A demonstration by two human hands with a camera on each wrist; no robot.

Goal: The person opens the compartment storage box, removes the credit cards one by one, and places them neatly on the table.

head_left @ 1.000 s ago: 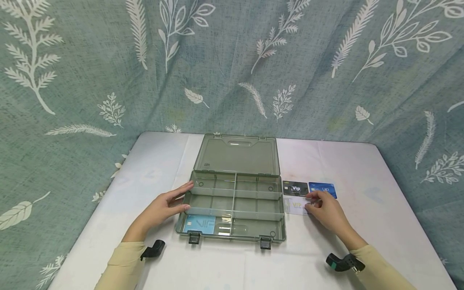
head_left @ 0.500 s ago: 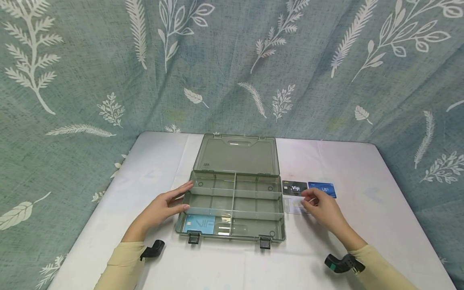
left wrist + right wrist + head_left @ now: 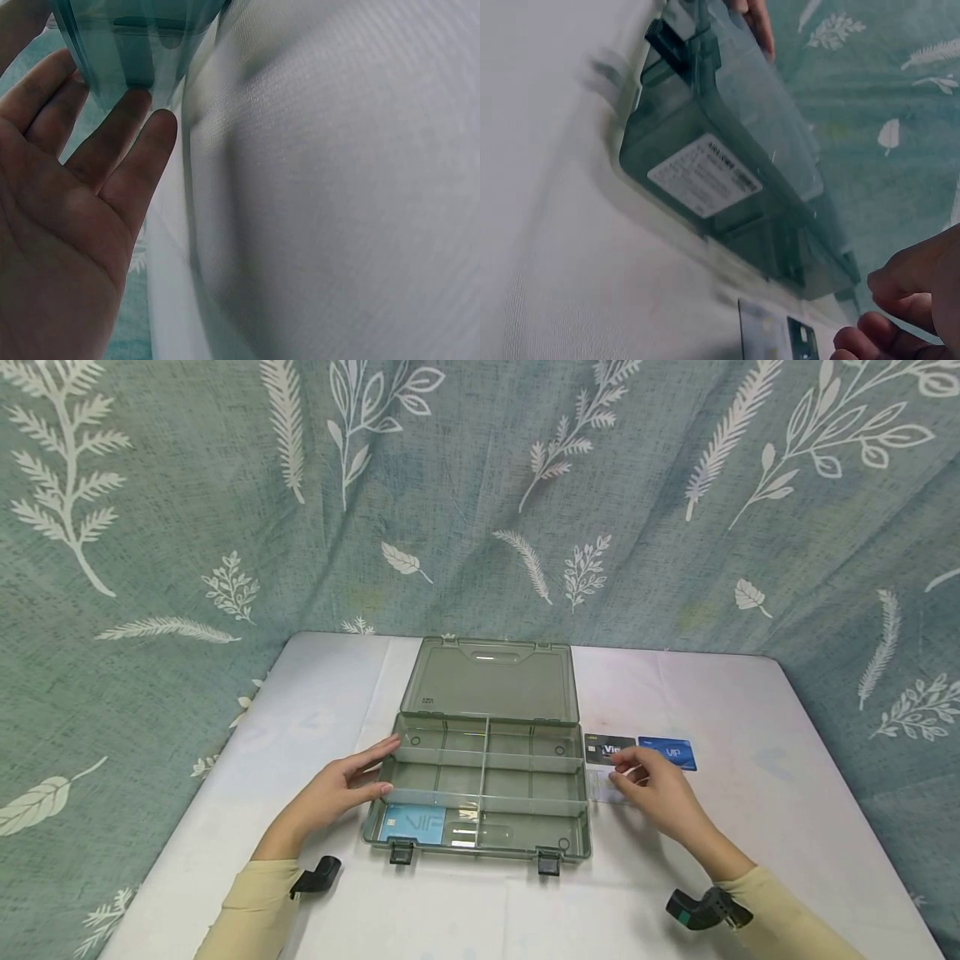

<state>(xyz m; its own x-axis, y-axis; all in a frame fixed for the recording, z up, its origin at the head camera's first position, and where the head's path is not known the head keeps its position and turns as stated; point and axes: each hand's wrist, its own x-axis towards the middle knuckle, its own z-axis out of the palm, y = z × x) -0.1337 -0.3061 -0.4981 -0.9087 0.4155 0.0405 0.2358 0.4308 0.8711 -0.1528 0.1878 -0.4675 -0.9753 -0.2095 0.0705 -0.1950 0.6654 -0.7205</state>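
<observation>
An olive-green see-through compartment box (image 3: 480, 798) lies with its lid (image 3: 491, 681) folded back. A light-blue VIP card (image 3: 414, 823) rests in its front left compartment. My left hand (image 3: 333, 797) touches the box's left side with spread fingers, and the left wrist view shows those fingertips right at its wall. To the right of the box, my right hand (image 3: 660, 789) hovers with loosely bent fingers over a whitish card (image 3: 600, 787), partly hiding it. Behind this card lie a black Vip card (image 3: 606, 747) and a blue VIP card (image 3: 670, 753). In the right wrist view the right thumb and fingers stand apart around nothing.
The box stands on a white-covered table (image 3: 750, 735). A green leaf-print curtain (image 3: 480, 527) hangs behind and along both sides. Two black latches (image 3: 550, 863) stick out from the box's front edge. A printed label (image 3: 703, 176) is on its side wall.
My right hand has moved left from the right end of the whitish card, covering more of it and the black card's corner. My left hand and the box have stayed put.
</observation>
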